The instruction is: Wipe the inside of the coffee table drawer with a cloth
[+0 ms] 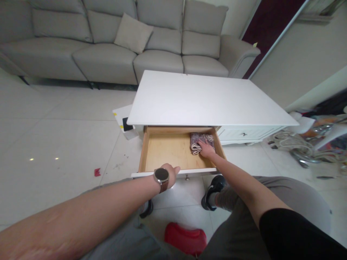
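Observation:
A drawer [168,153] of pale wood is pulled out of a white coffee table [211,101]. My left hand [170,174], with a round watch on the wrist, is closed at the drawer's front edge; its thumb lies along the top of the edge and the other fingers are mostly hidden. Inside the drawer, my right hand [207,148] grips a folded, patterned purple-grey cloth [195,141] with pale edges. This cloth lies in the far right corner, against the drawer's side. Bare wood shows over the rest of the drawer bottom.
A grey sofa [157,61] with a beige cushion [133,33] stands behind the table. A white box [130,133] sits left of it on the floor. Under me is a red seat [185,238]. Cloths and metal tubing [300,159] lie at the right.

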{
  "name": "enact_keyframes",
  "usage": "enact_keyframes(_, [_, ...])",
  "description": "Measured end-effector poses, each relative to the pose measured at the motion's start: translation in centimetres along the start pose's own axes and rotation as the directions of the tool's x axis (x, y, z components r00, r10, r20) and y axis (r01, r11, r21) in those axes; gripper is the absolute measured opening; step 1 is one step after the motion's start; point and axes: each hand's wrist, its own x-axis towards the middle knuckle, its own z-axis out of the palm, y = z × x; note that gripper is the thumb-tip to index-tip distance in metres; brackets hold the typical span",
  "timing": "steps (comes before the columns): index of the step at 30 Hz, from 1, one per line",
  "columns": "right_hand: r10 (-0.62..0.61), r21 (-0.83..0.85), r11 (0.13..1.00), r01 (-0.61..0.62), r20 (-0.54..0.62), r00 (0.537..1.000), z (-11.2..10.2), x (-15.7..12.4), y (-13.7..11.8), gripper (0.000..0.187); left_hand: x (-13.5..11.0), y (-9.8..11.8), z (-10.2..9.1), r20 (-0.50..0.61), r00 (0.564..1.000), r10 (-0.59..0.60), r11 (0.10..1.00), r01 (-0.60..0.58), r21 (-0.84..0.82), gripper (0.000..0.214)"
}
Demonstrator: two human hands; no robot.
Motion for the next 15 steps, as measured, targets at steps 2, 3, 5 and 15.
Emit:
enact_keyframes(2, [0.002,0.001,1.000,-0.002,0.000,1.000,-0.11,-0.07,-0.07,0.076,-0.04,0.03,0.04,-0.024,1.000,-0.016,1.000,0.016,-0.016,0.059])
enact_keyframes(3, [0.002,0.002,1.000,-0.002,0.000,1.000,-0.17,-0.11,-0.10,0.076,-0.05,0.03,0.03,-0.030,0.999,-0.016,1.000,0.016,-0.020,0.060])
enact_keyframes(5, [0.001,0.001,1.000,-0.001,0.000,1.000,-0.29,-0.17,-0.18,0.075,-0.09,0.00,-0.06,-0.018,1.000,-0.013,1.000,0.013,-0.025,0.063])
enact_keyframes(15, [-0.002,-0.010,1.000,0.002,0.004,1.000,-0.32,-0.21,-0.23,0.076,-0.37,0.02,-0.58,0.013,1.000,0.011,1.000,-0.011,0.021,0.069])
